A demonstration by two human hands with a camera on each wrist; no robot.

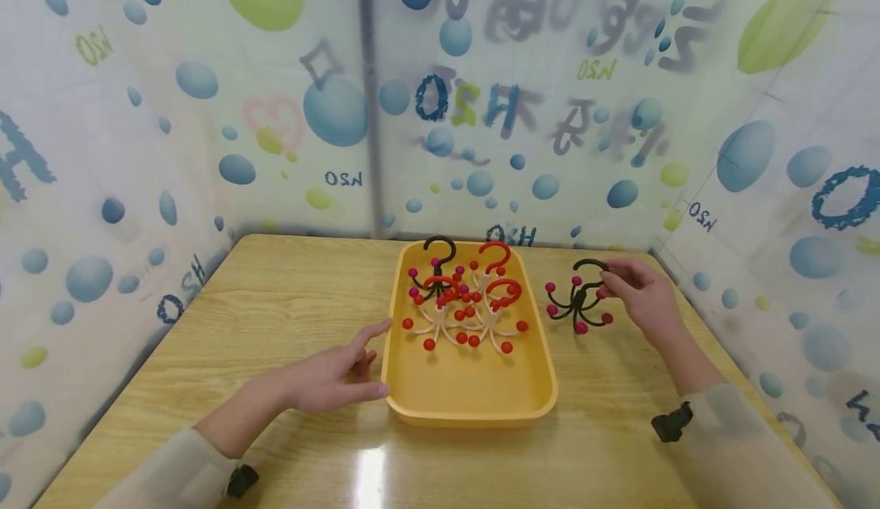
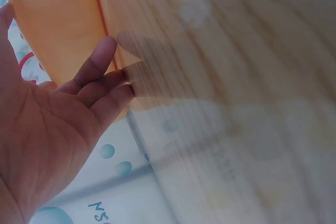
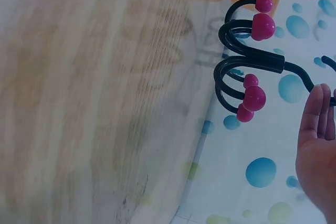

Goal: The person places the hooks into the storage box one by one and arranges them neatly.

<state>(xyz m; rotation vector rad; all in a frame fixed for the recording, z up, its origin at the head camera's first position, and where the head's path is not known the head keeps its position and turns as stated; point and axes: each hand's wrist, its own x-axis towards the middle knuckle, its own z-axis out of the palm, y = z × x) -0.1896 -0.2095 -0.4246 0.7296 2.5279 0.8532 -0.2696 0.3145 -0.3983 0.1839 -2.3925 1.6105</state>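
My right hand pinches the curved top of a black claw-shaped hanging hook with magenta ball tips. The hook is just right of a yellow plastic tray; in the right wrist view its black stem and curled prongs show fully. At the tray's left side, my left hand has its index finger and thumb spread against the rim. Within the tray stand another black hook with magenta balls and several red-and-white hooks with red balls, crowded toward the far end.
The tray stands on a light wooden table with a glossy surface. A white curtain printed with blue and green drops and lettering closes off the back and both sides. Dark wrist devices sit at both sleeves.
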